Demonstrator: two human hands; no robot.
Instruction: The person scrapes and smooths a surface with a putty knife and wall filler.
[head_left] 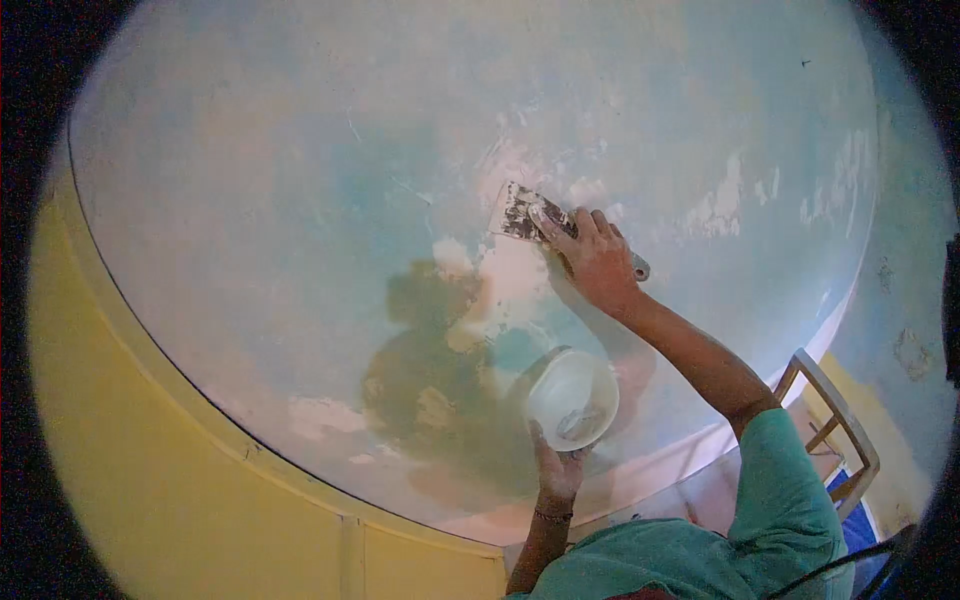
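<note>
A broad, pale blue plastered surface point(300, 200) fills most of the view. Its paint is mottled and worn, with chalky white flecks and scraped spots towards the right. Below and to the left lies a flat yellow wall point(150, 480), set off from the blue by a narrow curved moulding strip point(250, 445). A dark shadow point(430, 380) of the person falls across the middle of the blue surface. Around it sit smooth, irregular patches of white filler point(515, 275), the largest one just below the blade. At the right edge stands a wooden frame point(840, 420) of pale, straight bars, partly hidden behind a teal sleeve point(780, 480).

The white bowl point(572, 400) is round and shallow, tilted so that its inside faces the camera. A thin greyish smear of filler lies low in it, and the rest of the inside looks bare. The left hand point(555, 470) holds the bowl from below, with the fingers closed up on its lower rim. A thin bracelet point(552, 516) circles that wrist.

The putty knife point(520, 212) has a wide, flat blade crusted with dried white and dark streaks. It lies against the blue surface above the large white patch, near the middle of the view. The right hand point(598, 262) is clasped around its handle with the forefinger stretched out along the blade. The handle's rounded end shows just beyond the hand.
</note>
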